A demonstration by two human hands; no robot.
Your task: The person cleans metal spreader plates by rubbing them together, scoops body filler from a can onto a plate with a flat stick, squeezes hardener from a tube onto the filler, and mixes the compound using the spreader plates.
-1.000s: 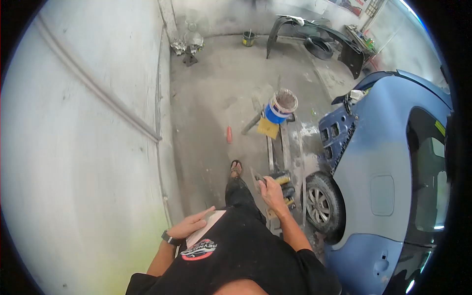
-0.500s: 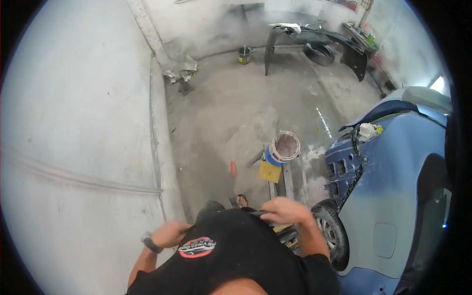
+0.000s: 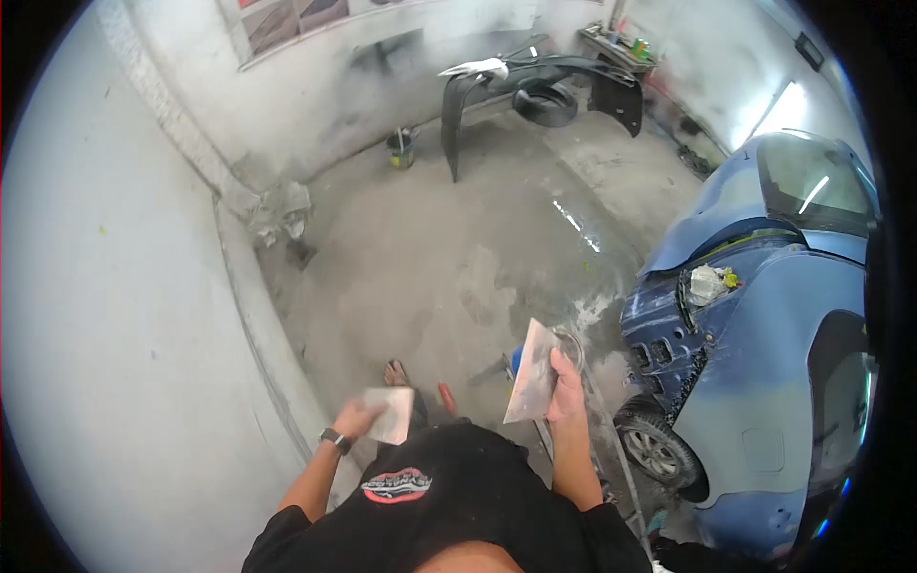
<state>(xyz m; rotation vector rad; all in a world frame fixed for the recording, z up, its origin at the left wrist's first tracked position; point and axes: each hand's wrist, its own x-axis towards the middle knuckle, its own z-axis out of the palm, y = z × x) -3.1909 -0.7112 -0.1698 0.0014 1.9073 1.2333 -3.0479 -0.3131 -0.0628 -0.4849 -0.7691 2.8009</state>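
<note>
My left hand (image 3: 357, 420), with a dark watch on the wrist, is closed on the edge of a small pale flat sheet (image 3: 394, 420) in front of my shirt. The hand is slightly blurred. On the other side, my right hand (image 3: 565, 384) grips a larger pale, pinkish rectangular sheet (image 3: 529, 374), held up and tilted, thumb against its face. The material of both sheets cannot be made out. Behind the larger sheet, a bucket (image 3: 571, 346) is mostly hidden. A red-orange object (image 3: 446, 397) lies on the floor between the hands.
To the right stands a blue car (image 3: 735, 382) with bare grey patches and an exposed wheel (image 3: 654, 447). A dark bumper (image 3: 535, 72) and a tyre (image 3: 544, 102) are at the back wall, near a small bucket (image 3: 400, 151). A white wall (image 3: 124, 315) runs along the left.
Both hands have moved up and away from the shirt at my waist, and each now shows a pale sheet. The view has turned right, and the bucket is now largely covered.
</note>
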